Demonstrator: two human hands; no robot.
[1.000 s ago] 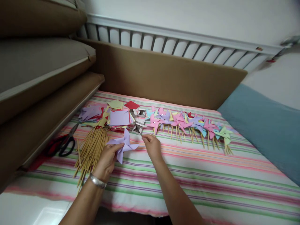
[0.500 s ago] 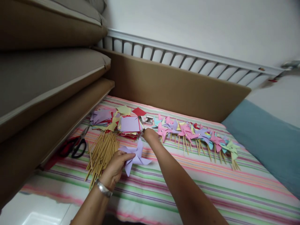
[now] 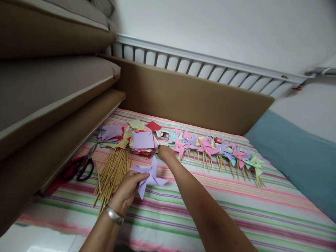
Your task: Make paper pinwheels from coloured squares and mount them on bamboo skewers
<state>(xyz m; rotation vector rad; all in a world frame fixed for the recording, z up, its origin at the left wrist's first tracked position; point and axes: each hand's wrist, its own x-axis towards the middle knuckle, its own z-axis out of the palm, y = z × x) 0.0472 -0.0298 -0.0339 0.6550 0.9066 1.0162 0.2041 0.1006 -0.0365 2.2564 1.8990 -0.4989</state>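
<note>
My left hand (image 3: 126, 191) pinches a folded lilac paper pinwheel head (image 3: 150, 176) at its centre, just above the striped cloth (image 3: 215, 206). My right hand (image 3: 166, 152) reaches forward to the small white boxes (image 3: 163, 134) beside the stack of coloured paper squares (image 3: 143, 140). Its fingers are curled over something small that I cannot make out. A bundle of bamboo sticks (image 3: 112, 173) lies left of my left hand.
A row of finished pinwheels on sticks (image 3: 217, 150) lies to the right. Red-handled scissors (image 3: 78, 167) rest at the left by brown cushions (image 3: 52, 115). A brown board (image 3: 194, 98) and a white railing stand behind; a blue cushion (image 3: 296, 154) is at the right.
My right hand has reached forward from the cloth to the small boxes by the paper stack. My left hand keeps hold of the lilac pinwheel head. The view shifted slightly.
</note>
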